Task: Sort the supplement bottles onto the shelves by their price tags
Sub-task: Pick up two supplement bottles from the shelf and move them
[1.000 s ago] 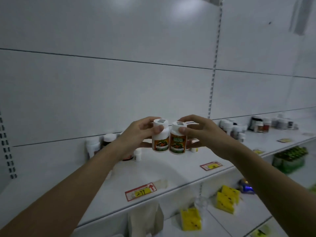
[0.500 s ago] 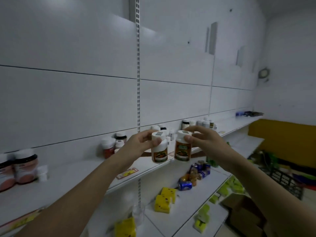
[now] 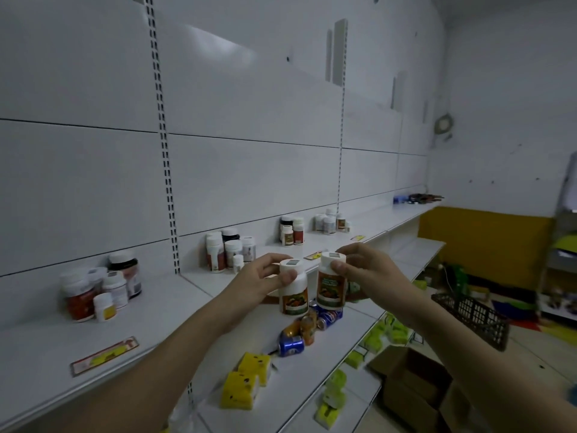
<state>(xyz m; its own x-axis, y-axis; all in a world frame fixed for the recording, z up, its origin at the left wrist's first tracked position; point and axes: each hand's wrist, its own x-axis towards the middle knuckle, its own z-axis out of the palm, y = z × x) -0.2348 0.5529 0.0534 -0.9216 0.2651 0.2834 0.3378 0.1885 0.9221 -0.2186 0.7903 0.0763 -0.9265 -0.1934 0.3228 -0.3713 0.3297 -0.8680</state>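
My left hand grips a white supplement bottle with an orange and green label by its cap. My right hand pinches the cap of a second matching bottle. Both bottles hang side by side in the air in front of the white top shelf. A small tag sits on each cap. Price tags lie on the shelf at its front edge: a near price tag, a middle price tag and a far price tag.
Bottle groups stand along the shelf back: a left group, a middle group, a dark-capped group and a far group. Lower shelves hold cans, yellow boxes and green packs. A cardboard box and black basket sit on the floor.
The view has swung right along the shelving, so more bottle groups and the room's far end show. Both hands keep holding their bottles side by side, now slightly further apart.
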